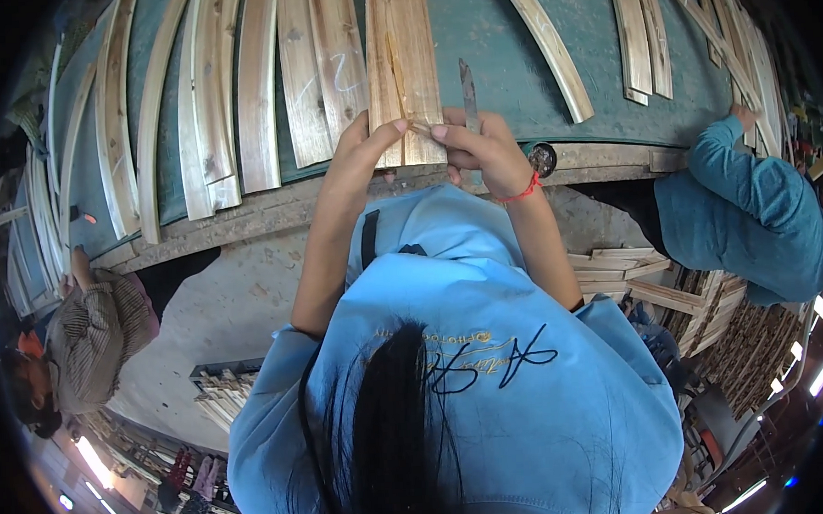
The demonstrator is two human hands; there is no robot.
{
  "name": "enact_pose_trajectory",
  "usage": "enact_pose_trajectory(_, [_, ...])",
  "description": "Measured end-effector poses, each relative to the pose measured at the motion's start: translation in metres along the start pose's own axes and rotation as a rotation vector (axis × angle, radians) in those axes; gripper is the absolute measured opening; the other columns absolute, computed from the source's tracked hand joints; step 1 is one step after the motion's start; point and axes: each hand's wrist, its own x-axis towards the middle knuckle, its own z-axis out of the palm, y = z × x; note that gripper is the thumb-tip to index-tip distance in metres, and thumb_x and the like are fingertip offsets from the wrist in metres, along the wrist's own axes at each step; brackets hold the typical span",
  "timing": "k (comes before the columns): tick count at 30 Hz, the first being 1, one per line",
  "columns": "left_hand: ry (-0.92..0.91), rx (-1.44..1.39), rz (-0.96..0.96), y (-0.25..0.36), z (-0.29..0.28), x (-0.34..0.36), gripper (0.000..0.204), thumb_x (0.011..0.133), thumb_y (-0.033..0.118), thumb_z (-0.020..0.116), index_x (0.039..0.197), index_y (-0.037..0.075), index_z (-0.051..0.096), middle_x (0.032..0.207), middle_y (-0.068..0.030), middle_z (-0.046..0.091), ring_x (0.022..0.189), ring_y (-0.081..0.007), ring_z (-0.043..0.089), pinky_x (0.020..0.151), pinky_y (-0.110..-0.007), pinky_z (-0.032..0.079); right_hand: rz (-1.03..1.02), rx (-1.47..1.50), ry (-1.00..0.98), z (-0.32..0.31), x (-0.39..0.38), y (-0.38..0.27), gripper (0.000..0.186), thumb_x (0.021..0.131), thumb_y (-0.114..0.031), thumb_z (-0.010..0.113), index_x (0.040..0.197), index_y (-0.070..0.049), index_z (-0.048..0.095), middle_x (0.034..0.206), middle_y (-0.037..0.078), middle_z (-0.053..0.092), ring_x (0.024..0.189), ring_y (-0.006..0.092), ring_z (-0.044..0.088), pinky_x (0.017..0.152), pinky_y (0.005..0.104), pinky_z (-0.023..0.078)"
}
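A wooden board [417, 41] lies lengthwise before me, its near end over the table edge. A narrow yellowish streak, like a crack or a thin strip, runs along its face. My left hand [363, 156] grips the board's near left corner, thumb on top beside the streak. Closed at the near right corner is my right hand [486, 153], its thumb pointing inward. Between the thumbs is a small wood sliver [417, 126]; which thumb presses it I cannot tell. A thin dark knife blade [468, 87] sticks up from the right hand's fingers; its handle is hidden.
Several boards [211, 91] lie side by side on the green tabletop [505, 87], left and right of mine. A round dark object [542, 158] sits at the table edge near my right wrist. One person [740, 206] works at right, another [102, 316] at left. Wood pieces [698, 300] are stacked behind.
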Motion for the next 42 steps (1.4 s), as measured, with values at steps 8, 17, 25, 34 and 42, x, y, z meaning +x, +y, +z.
enact_pose_trajectory(8, [-0.096,-0.043,0.018,0.002,-0.011,-0.021,0.046,0.083,0.018,0.058,0.122,-0.003,0.046,0.085,-0.0036,0.054,0.061,-0.0074,0.046,0.053,-0.021,0.039,-0.008,0.059,-0.048,0.012,-0.005,-0.013,0.015,0.083,-0.013,0.060,0.084,0.001,0.057,0.057,-0.004,0.042,0.045,0.0045,0.037,0.043,0.0245,0.041])
enact_pose_trajectory(17, [-0.126,-0.035,0.012,-0.007,-0.015,-0.019,0.053,0.079,0.011,0.056,0.128,-0.002,0.041,0.086,-0.0038,0.055,0.065,-0.0091,0.050,0.056,-0.022,0.042,0.012,0.030,-0.075,0.003,-0.001,-0.006,0.015,0.083,-0.014,0.060,0.084,0.001,0.056,0.055,-0.004,0.041,0.045,0.0048,0.037,0.043,0.0248,0.042])
enact_pose_trajectory(25, [0.045,0.030,0.117,-0.023,-0.004,0.008,0.058,0.086,0.025,0.058,0.131,-0.007,0.038,0.117,-0.0180,0.054,0.105,-0.0221,0.053,0.091,-0.029,0.041,0.065,-0.149,-0.077,-0.003,-0.001,0.011,0.020,0.082,-0.019,0.061,0.075,-0.002,0.055,0.054,-0.003,0.044,0.045,0.0072,0.043,0.046,0.0251,0.041])
enact_pose_trajectory(34, [0.144,0.370,0.220,-0.027,-0.003,0.024,0.082,0.084,0.030,0.066,0.134,-0.017,0.020,0.124,-0.0314,0.046,0.115,-0.0316,0.050,0.096,-0.034,0.040,0.026,-0.378,-0.045,0.004,-0.015,0.030,0.030,0.081,-0.025,0.064,0.086,0.004,0.062,0.058,0.004,0.055,0.049,0.0125,0.054,0.044,0.0277,0.044])
enact_pose_trajectory(42, [0.021,-0.401,-0.076,-0.079,0.013,0.049,0.051,0.083,0.041,0.061,0.115,0.003,0.046,0.081,-0.0064,0.049,0.057,-0.0145,0.051,0.045,-0.026,0.043,-0.195,-1.097,0.030,0.025,-0.039,0.007,0.031,0.075,-0.029,0.065,0.075,0.002,0.062,0.065,0.023,0.061,0.061,0.0396,0.062,0.060,0.0458,0.050])
